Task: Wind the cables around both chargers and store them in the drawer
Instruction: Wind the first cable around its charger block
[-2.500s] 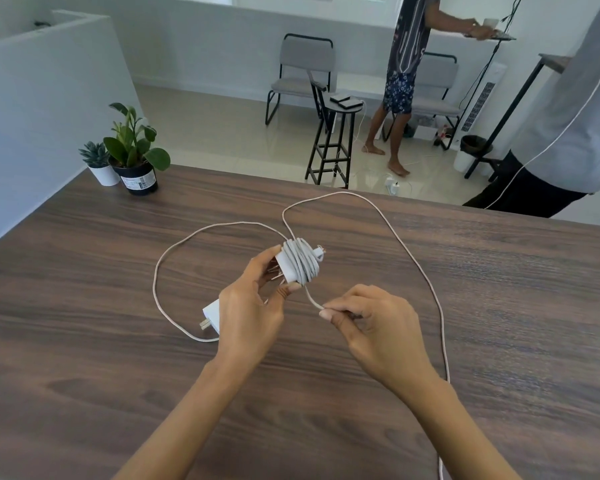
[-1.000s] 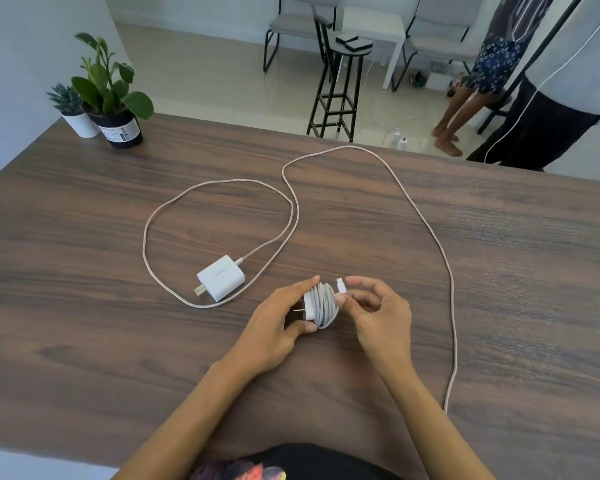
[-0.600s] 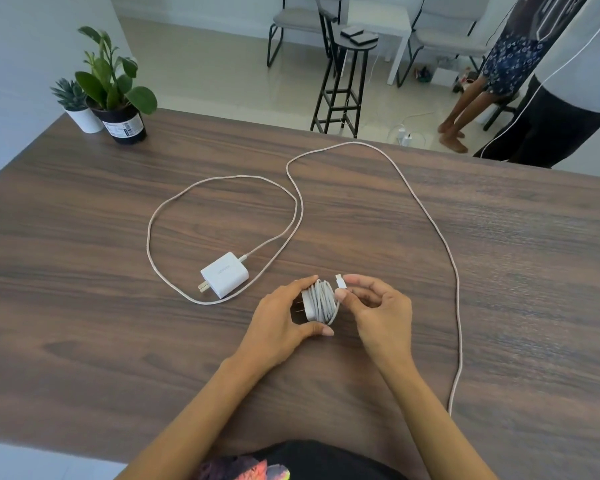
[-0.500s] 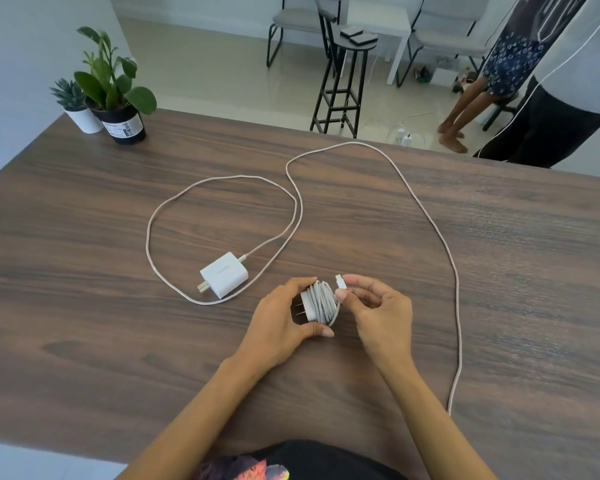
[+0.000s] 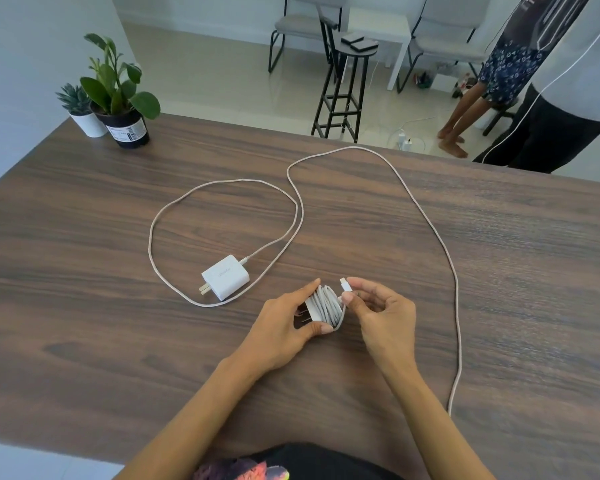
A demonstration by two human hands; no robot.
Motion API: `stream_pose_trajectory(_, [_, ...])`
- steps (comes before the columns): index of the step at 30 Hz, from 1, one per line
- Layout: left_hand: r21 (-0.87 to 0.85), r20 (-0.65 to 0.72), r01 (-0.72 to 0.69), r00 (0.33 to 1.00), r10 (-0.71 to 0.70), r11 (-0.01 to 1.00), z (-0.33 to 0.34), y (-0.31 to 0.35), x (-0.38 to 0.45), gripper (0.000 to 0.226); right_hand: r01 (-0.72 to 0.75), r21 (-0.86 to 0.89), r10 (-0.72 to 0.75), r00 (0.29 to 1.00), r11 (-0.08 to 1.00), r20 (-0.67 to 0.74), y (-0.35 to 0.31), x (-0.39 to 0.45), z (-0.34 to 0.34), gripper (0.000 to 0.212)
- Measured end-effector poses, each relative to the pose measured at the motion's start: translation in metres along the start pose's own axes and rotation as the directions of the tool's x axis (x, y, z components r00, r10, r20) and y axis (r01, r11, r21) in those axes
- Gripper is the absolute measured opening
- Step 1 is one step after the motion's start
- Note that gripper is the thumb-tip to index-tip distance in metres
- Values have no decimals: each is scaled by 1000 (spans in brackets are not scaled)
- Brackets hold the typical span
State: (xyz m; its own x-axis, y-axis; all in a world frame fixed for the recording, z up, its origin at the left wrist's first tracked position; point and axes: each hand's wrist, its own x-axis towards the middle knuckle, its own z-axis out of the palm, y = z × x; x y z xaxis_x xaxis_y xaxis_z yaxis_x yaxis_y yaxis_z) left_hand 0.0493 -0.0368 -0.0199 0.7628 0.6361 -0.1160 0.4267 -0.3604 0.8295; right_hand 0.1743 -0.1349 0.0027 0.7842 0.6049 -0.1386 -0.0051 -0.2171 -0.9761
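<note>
I am looking down at a brown table [image 5: 118, 341]. My left hand [image 5: 281, 332] is pinching the wrapped charger [image 5: 321, 308] between thumb and fingers, near the middle. Its plug pins are mostly hiding behind my hand. My right hand [image 5: 383, 315] is pinching the cable tip [image 5: 344, 283]. The other charger [image 5: 226, 277] is lying just to the left, its long cable [image 5: 430, 223] looping far across the table. I am not seeing any drawer.
</note>
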Motion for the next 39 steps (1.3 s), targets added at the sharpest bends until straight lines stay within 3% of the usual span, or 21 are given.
stream_pose_trajectory(8, [72, -37, -80, 996, 83, 994, 2, 8, 4, 70, 93, -19, -91, 991, 995, 97, -8, -15, -12, 27])
stream_pose_trajectory(16, [91, 2, -151, 988, 151, 984, 7, 14, 3, 67, 62, 7, -62, 997, 998, 51, -6, -2, -4, 30])
stream_pose_trajectory(28, [43, -18, -46, 999, 47, 998, 10, 9, 2, 81, -20, 154, 18, 1000, 988, 15, -1, -1, 4, 24])
stream_pose_trajectory(32, [-60, -56, -3, 998, 0, 998, 15, 7, -2, 81, -36, 160, 31, 999, 986, 31, 0, -3, 4, 22])
stream_pose_trajectory(39, [-96, -94, -74, 993, 65, 993, 18, 6, -7, 71, -14, 92, 12, 1000, 996, 23, -2, -8, -2, 25])
